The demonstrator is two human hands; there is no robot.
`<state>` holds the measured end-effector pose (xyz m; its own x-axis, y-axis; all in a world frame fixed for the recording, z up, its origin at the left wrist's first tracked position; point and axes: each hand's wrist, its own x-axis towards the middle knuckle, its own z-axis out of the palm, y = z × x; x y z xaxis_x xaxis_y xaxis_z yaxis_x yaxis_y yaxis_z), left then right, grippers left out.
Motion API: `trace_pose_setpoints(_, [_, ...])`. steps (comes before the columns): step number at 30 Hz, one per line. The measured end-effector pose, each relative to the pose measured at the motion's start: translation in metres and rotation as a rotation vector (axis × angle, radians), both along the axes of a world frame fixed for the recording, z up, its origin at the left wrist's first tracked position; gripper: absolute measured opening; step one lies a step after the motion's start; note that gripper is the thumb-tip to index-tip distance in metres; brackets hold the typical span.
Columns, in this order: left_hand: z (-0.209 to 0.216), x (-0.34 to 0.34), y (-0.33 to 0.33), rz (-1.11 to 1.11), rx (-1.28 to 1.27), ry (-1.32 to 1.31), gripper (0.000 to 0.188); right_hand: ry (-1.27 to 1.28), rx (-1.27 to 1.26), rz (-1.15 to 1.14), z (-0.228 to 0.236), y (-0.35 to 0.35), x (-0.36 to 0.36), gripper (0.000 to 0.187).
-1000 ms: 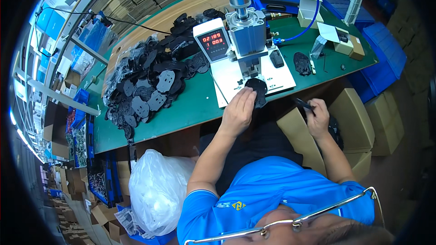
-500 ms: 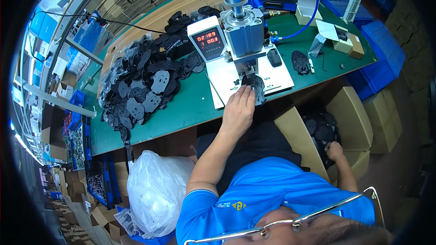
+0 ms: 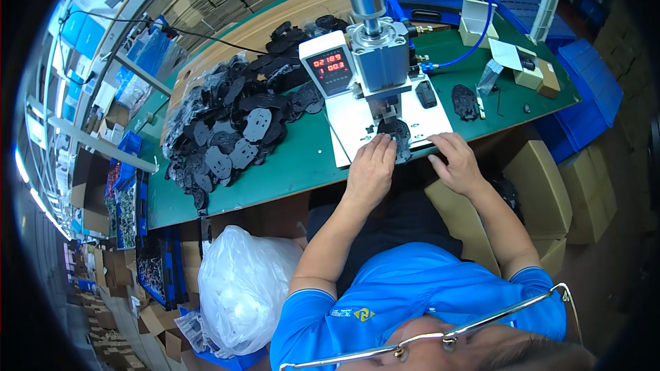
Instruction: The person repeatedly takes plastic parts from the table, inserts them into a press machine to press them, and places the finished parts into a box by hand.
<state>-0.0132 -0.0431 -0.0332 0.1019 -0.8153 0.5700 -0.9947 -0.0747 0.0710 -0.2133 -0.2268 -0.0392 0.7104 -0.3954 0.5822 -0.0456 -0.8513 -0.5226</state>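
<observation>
Part (image 3: 402, 141) touched at left edge by left hand (image 3: 372, 172) | fingers pressed together, pinch cannot be told | right hand (image 3: 457, 163) spread, held just right of part

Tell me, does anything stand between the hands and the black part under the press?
Nothing visible blocks them. The left hand has its fingertips at the black part; between that and the right hand I see only a strip of white base plate.
</observation>
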Motion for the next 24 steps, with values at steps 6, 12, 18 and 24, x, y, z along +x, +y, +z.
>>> trace_pose_setpoints(6, [-0.002,-0.002,0.0,0.014,-0.036,0.031,0.039,-0.053,-0.103,0.12,-0.015,-0.001,0.052,0.045])
trace_pose_setpoints(12, [-0.001,0.006,0.007,-0.02,0.008,0.122,0.058,-0.101,-0.106,0.143,-0.024,0.006,0.056,0.05])
trace_pose_setpoints(18, [0.039,0.032,0.013,-0.2,0.183,0.421,0.055,-0.122,-0.093,0.088,-0.04,0.003,0.061,0.053])
trace_pose_setpoints(24, [0.022,0.181,0.008,0.434,-0.048,0.298,0.039,-0.173,-0.037,0.06,-0.044,0.004,0.063,0.048])
